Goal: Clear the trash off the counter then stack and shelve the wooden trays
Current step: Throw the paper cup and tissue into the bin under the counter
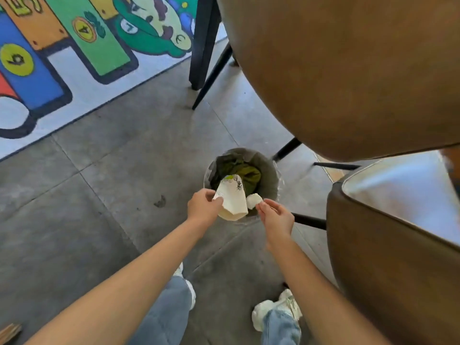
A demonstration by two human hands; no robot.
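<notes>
- Trash was over the small round grey waste bin, which stood on the grey tiled floor beside a brown upholstered chair.
- Left hand pinched a cream paper cup with a printed pattern by its wall, thumb and fingers clamped on it, mouth tipped toward the person, directly above the bin opening.
- Right hand held a small crumpled white paper wad at the fingertips, just beside the cup. The pinch looked loose, though the view was too small to be sure.
- Both pieces read as very light and soft: the cup would crush if squeezed, so a gentle hold on the side wall suited it; the wad would take any grip.
- Dark green material already lay inside the bin.
- Light scraps could drift, so a release low over the opening seemed wise.
- Wooden trays were not in view.
</notes>
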